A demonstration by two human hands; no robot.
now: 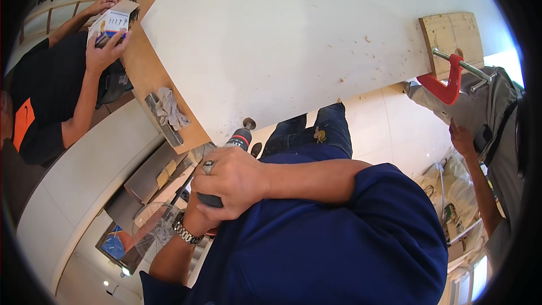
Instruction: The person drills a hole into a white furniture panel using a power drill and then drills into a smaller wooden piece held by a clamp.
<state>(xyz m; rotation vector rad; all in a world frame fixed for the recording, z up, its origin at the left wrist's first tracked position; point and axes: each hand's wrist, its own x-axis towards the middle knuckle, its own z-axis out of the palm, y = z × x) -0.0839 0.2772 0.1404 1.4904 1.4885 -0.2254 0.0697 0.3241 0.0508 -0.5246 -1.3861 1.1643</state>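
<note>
A power drill [240, 140] with a red ring near its nose is in both my hands, pointing away from me. My right hand [237, 181], with a ring on one finger, reaches across my body and is closed over the drill's body. Below it, my left hand [197, 217], above a metal wristwatch, is closed at the drill's dark grip; its fingers are mostly hidden. At the drill's tip a round dark metal bit [249, 124] meets the near edge of a large white board [282, 51]. I cannot tell how deep it sits.
Wood shavings [367, 39] lie on the board. A red clamp [449, 82] grips a wood block [451, 39] at its right edge, beside a person in grey [480, 101]. At left, another person's hand [107, 51] holds a small box [110, 22]. A crumpled rag [169, 107] lies nearby.
</note>
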